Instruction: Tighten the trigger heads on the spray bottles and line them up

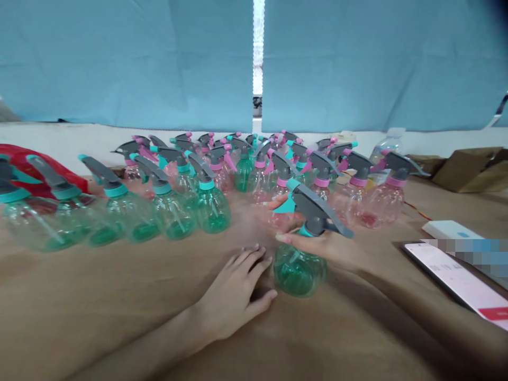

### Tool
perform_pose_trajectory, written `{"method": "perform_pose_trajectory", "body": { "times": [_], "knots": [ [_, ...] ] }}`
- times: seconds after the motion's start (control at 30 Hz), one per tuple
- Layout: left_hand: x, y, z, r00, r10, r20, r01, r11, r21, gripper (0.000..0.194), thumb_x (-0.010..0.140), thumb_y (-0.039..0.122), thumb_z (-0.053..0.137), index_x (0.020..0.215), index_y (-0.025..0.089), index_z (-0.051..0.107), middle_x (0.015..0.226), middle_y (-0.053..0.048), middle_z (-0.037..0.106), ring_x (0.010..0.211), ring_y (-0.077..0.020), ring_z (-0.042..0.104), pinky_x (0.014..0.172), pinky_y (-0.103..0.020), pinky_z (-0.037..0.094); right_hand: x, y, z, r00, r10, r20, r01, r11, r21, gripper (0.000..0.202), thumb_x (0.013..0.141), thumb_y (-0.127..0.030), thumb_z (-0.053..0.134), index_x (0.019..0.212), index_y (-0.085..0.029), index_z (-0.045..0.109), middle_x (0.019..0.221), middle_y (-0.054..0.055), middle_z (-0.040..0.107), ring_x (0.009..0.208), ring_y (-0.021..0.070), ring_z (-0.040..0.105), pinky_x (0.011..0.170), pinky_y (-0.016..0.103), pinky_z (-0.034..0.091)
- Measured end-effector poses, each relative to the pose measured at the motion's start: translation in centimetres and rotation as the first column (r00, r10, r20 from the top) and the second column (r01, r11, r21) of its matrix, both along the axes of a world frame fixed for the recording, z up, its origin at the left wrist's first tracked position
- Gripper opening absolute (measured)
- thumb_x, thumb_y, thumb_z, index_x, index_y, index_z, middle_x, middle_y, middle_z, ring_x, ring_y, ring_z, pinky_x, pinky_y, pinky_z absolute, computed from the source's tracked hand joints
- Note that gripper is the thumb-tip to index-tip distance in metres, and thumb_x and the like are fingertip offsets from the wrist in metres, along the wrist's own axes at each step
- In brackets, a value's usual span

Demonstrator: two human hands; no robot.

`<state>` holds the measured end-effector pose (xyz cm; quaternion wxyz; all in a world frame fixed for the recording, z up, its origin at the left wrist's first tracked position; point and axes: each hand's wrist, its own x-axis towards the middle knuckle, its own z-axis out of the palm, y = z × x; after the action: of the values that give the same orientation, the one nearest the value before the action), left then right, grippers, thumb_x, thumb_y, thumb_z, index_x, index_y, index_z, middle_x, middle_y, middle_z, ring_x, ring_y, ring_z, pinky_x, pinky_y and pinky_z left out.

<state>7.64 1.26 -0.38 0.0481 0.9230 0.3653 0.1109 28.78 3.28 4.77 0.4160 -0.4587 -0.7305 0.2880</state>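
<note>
A green spray bottle point(300, 270) with a grey and teal spray head point(315, 206) stands upright on the brown table in front of the others. My right hand point(313, 243) is wrapped round its neck, just under the spray head, with the thumb and fingers pointing left. My left hand point(234, 291) lies on the table to the left of this bottle, fingers spread and holding nothing. A small gap separates it from the bottle.
Green spray bottles point(214, 209) form a row at the left, with several pink ones point(384, 201) at the back and right. A red bag point(47, 166) lies far left. At the right are a phone point(456, 275), a white box point(452, 230) and brown cardboard point(468, 169).
</note>
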Motion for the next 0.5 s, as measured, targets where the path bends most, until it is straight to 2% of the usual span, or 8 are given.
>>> {"method": "perform_pose_trajectory", "body": {
  "times": [0.1,0.2,0.3,0.4,0.5],
  "knots": [
    [-0.9,-0.2,0.1,1.000,0.019,-0.011,-0.019,1.000,-0.003,0.051,0.091,0.043,0.048,0.132,0.015,0.041,0.140,-0.011,0.040,0.130,-0.0256,0.032,0.106,-0.043,0.027,-0.3,-0.2,0.7,0.999,0.038,-0.005,-0.038,0.999,-0.029,0.013,0.077,-0.027,0.059,0.088,-0.024,0.064,0.085,0.001,0.068,0.086,0.0183,0.064,0.081,0.034,0.051],
    [-1.4,-0.4,0.2,0.999,0.029,-0.020,-0.029,1.000,-0.004,0.049,0.091,0.042,0.047,0.132,0.015,0.042,0.139,-0.010,0.041,0.130,-0.0256,0.033,0.105,-0.043,0.029,-0.5,-0.4,1.1,0.998,0.049,-0.037,-0.051,0.997,-0.058,0.022,0.075,-0.020,0.056,0.095,-0.025,0.063,0.084,0.001,0.067,0.083,0.0183,0.064,0.079,0.034,0.052],
    [-1.6,-0.4,0.1,0.999,0.026,-0.023,-0.026,1.000,0.003,0.050,0.091,0.042,0.047,0.132,0.015,0.042,0.139,-0.011,0.041,0.130,-0.0258,0.033,0.105,-0.043,0.029,-0.9,-0.7,1.0,0.999,0.020,-0.045,-0.023,0.997,-0.069,0.021,0.073,-0.019,0.056,0.092,-0.025,0.064,0.083,0.001,0.066,0.083,0.0180,0.064,0.079,0.032,0.053],
    [-1.7,-0.3,-0.2,0.999,0.028,-0.018,-0.028,0.999,0.016,0.051,0.091,0.043,0.047,0.134,0.015,0.039,0.140,-0.011,0.040,0.130,-0.0262,0.033,0.104,-0.044,0.030,-1.4,-1.2,1.2,0.993,0.093,-0.071,-0.099,0.991,-0.094,0.021,0.073,-0.018,0.053,0.090,-0.025,0.064,0.083,0.000,0.067,0.084,0.0172,0.065,0.078,0.031,0.053],
    [-1.7,-0.1,-0.3,0.999,0.036,-0.014,-0.035,0.999,0.024,0.051,0.092,0.042,0.046,0.135,0.017,0.038,0.141,-0.010,0.039,0.130,-0.0265,0.032,0.105,-0.045,0.030,-1.6,-1.7,1.6,0.979,0.192,-0.074,-0.197,0.978,-0.067,0.030,0.073,-0.014,0.049,0.097,-0.026,0.062,0.085,-0.001,0.067,0.084,0.0156,0.065,0.077,0.029,0.054]
  ]
}}
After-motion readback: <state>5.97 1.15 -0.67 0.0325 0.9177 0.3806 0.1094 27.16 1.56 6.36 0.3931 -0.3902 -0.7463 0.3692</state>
